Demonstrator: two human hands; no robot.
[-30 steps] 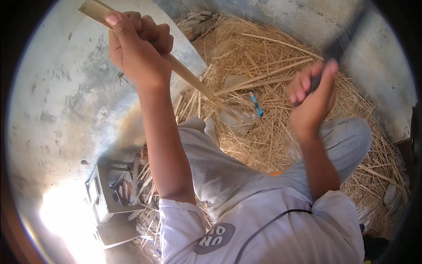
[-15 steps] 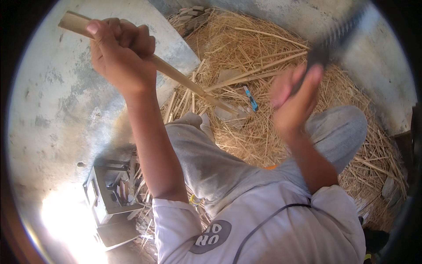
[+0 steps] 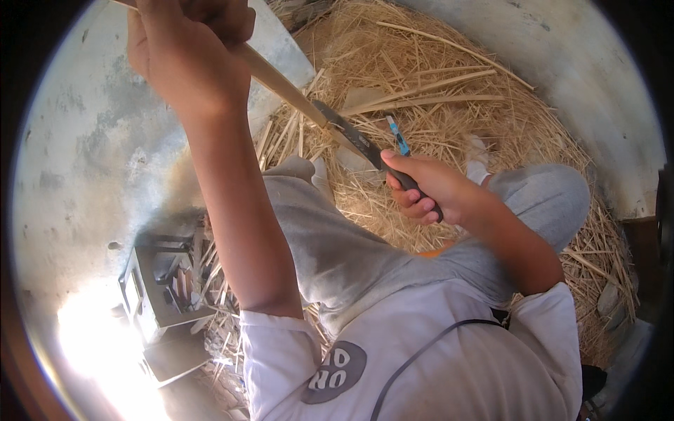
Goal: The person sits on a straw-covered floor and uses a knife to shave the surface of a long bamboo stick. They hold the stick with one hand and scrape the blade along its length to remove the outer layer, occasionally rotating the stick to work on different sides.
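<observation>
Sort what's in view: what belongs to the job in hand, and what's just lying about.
In use:
- pale strip, gripped in the left hand
- black-handled knife, held in the right hand, blade at the strip

Apparently just lying about:
- blue cutter
- loose strips
- straw-coloured shavings
- grey box-like frame

White capital letters, two rows, on dark oval print [image 3: 335, 373], left chest of pale shirt [image 3: 449, 365]. Small pale marking [image 3: 364, 142] midway along black knife [image 3: 345, 129], too small to read. Blue cutter [image 3: 398, 135]: dark marks, illegible.
</observation>
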